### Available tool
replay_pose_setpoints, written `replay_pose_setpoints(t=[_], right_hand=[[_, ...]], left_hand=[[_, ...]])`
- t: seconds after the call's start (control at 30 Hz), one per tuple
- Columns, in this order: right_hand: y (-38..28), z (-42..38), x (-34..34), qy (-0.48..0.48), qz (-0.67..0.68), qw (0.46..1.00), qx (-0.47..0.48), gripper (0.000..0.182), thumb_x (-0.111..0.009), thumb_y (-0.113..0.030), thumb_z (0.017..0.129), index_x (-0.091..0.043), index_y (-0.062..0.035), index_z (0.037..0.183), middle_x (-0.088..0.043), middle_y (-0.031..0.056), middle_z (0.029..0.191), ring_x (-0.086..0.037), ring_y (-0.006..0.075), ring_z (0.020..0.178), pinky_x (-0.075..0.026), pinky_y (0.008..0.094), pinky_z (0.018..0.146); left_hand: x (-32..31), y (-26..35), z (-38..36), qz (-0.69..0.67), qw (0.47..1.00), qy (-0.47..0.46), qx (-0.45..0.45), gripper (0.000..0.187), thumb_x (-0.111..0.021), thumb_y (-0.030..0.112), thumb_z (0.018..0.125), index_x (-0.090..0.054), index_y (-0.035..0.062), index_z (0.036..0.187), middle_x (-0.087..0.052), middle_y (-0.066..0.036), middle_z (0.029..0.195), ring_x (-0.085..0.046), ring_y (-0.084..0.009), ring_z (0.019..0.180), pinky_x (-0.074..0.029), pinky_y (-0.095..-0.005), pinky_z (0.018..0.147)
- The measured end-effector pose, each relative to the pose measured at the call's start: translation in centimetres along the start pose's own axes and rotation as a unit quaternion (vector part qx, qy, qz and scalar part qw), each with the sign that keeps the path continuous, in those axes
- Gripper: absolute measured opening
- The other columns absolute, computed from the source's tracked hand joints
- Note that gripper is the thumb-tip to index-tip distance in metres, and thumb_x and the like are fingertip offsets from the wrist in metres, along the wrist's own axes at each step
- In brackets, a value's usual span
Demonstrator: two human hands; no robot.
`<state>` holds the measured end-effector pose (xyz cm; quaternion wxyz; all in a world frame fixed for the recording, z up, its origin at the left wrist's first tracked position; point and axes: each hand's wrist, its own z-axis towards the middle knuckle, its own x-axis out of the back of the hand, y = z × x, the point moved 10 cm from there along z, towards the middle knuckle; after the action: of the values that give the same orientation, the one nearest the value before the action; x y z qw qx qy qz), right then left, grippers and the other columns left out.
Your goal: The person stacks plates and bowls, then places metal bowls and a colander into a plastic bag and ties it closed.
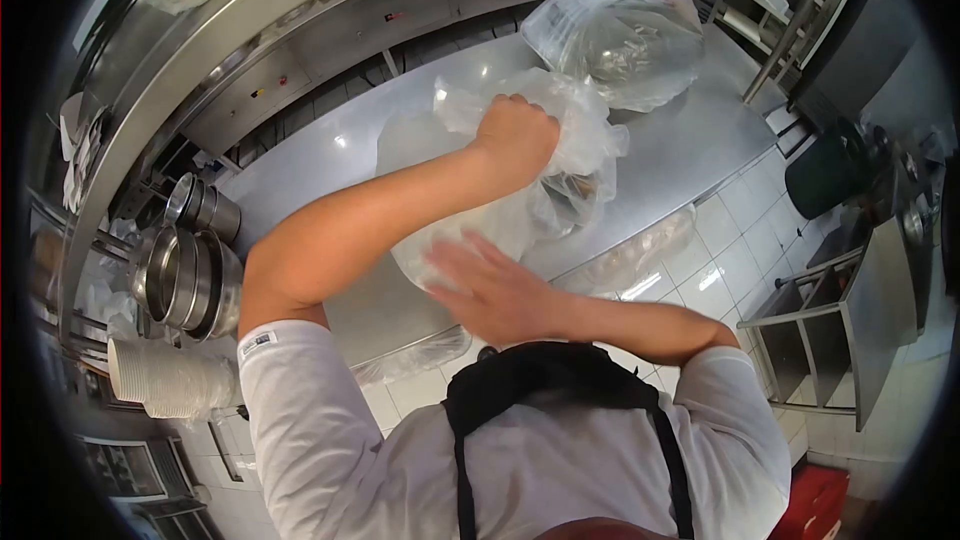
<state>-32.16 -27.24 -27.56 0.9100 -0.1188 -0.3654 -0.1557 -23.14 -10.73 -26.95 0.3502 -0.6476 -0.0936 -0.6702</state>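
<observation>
A clear plastic bag (585, 125) lies bunched on the steel table (340, 130). My left hand (518, 138) is closed in a fist on its gathered plastic, with the forearm crossing over the table. My right hand (490, 290), slightly blurred, has its fingers spread over the bag's near side, close to the table's front edge. Whether its fingertips touch the plastic is unclear. Beyond, a second tied clear bag (640, 55) stands at the table's far right; its contents are hard to make out.
Nested metal bowls (180, 280) and metal pots (205, 208) stand at the left, above a stack of white containers (170, 375). A steel shelf (140, 90) arches over the left side. At the right are a dark green bin (825, 170) and a metal rack (815, 325).
</observation>
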Motion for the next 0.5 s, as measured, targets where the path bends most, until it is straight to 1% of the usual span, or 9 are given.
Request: replay_pose_setpoints(t=[0.07, 0.1, 0.13, 0.23, 0.3, 0.33, 0.37, 0.43, 0.5], right_hand=[[6.5, 1.1, -2.7, 0.027, 0.02, 0.986, -0.161, 0.041, -0.048, -0.01, 0.088, -0.049, 0.0044, 0.127, -0.046, 0.0294, 0.131, -0.047, 0.0425, 0.122, -0.035, 0.0553, 0.103], [7.9, 2.6, -0.8, 0.078, -0.128, 0.971, -0.188, 0.046, -0.046, -0.013, 0.089, -0.044, 0.0058, 0.131, -0.046, 0.03, 0.131, -0.046, 0.0429, 0.123, -0.035, 0.0561, 0.103], [8.6, 3.8, 1.1, 0.126, -0.273, 0.93, -0.212, 0.051, -0.044, -0.015, 0.09, -0.04, 0.0072, 0.136, -0.047, 0.0306, 0.13, -0.045, 0.0433, 0.124, -0.034, 0.0569, 0.104], [10.7, 5.4, 2.8, 0.206, -0.365, 0.875, -0.243, 0.058, -0.049, -0.016, 0.087, -0.037, 0.0104, 0.136, -0.044, 0.0284, 0.133, -0.045, 0.0431, 0.122, -0.034, 0.0524, 0.104], [13.6, 5.0, -0.5, 0.018, -0.22, 0.925, -0.309, 0.053, -0.05, -0.017, 0.089, -0.04, 0.007, 0.135, -0.051, 0.0243, 0.122, -0.05, 0.041, 0.114, -0.037, 0.052, 0.098], [14.1, 4.4, -2.4, -0.079, -0.142, 0.928, -0.335, 0.051, -0.05, -0.017, 0.09, -0.042, 0.0053, 0.134, -0.055, 0.0222, 0.117, -0.052, 0.0399, 0.111, -0.038, 0.0518, 0.095], [13.7, 3.7, -2.3, 0.018, -0.087, 0.945, -0.316, 0.043, -0.051, -0.016, 0.089, -0.047, 0.0031, 0.128, -0.057, 0.0199, 0.11, -0.054, 0.0377, 0.105, -0.039, 0.0504, 0.092], [13.2, 1.1, -2.0, 0.206, 0.024, 0.942, -0.265, 0.03, -0.054, -0.014, 0.089, -0.056, -0.0013, 0.116, -0.062, 0.0153, 0.095, -0.057, 0.0334, 0.095, -0.041, 0.0475, 0.084], [11.9, 0.4, -1.0, 0.17, 0.067, 0.967, -0.178, 0.015, -0.054, -0.012, 0.09, -0.057, -0.0033, 0.102, -0.061, 0.0141, 0.084, -0.057, 0.0313, 0.089, -0.042, 0.0458, 0.077]], left_hand=[[-0.2, 0.8, 0.7, 0.028, 0.999, -0.035, 0.01, 0.014, -0.065, 0.005, 0.068, -0.066, 0.0037, 0.082, -0.066, -0.014, 0.08, -0.065, -0.0257, 0.079, -0.052, -0.0339, 0.065], [-0.4, 1.3, 1.0, 0.043, 0.997, -0.058, 0.013, 0.014, -0.066, 0.004, 0.067, -0.067, 0.0035, 0.08, -0.066, -0.015, 0.08, -0.066, -0.0259, 0.079, -0.052, -0.034, 0.063], [-0.6, 1.7, 1.2, 0.059, 0.995, -0.082, 0.016, 0.013, -0.066, 0.003, 0.066, -0.067, 0.0033, 0.079, -0.067, -0.017, 0.081, -0.067, -0.0262, 0.08, -0.053, -0.034, 0.061], [-1.3, 2.1, 1.3, 0.012, 0.992, -0.116, 0.046, 0.011, -0.067, 0.002, 0.065, -0.068, 0.0027, 0.076, -0.068, -0.02, 0.079, -0.069, -0.0281, 0.081, -0.055, -0.0352, 0.062], [-1.3, 1.8, 1.4, -0.022, 0.99, -0.123, 0.071, 0.01, -0.065, 0.002, 0.066, -0.068, 0.001, 0.076, -0.068, -0.02, 0.078, -0.069, -0.0292, 0.08, -0.055, -0.0375, 0.066], [-1.3, 1.6, 1.5, -0.04, 0.988, -0.127, 0.082, 0.01, -0.064, 0.001, 0.066, -0.068, 0.0002, 0.076, -0.068, -0.021, 0.078, -0.07, -0.0298, 0.08, -0.055, -0.0387, 0.067], [-1.2, 1.4, 1.5, -0.069, 0.985, -0.137, 0.079, 0.011, -0.065, 0.002, 0.067, -0.068, 0.0, 0.077, -0.068, -0.02, 0.078, -0.069, -0.0302, 0.078, -0.055, -0.0385, 0.068], [-0.9, -0.3, 1.6, -0.13, 0.977, -0.155, 0.072, 0.014, -0.065, 0.004, 0.067, -0.068, -0.0005, 0.08, -0.068, -0.018, 0.078, -0.068, -0.0309, 0.075, -0.054, -0.0381, 0.069], [-3.1, -3.9, 1.5, -0.278, 0.947, -0.125, 0.102, 0.02, -0.071, 0.011, 0.065, -0.067, -0.0031, 0.079, -0.067, -0.02, 0.081, -0.066, -0.0285, 0.071, -0.052, -0.0373, 0.064]])
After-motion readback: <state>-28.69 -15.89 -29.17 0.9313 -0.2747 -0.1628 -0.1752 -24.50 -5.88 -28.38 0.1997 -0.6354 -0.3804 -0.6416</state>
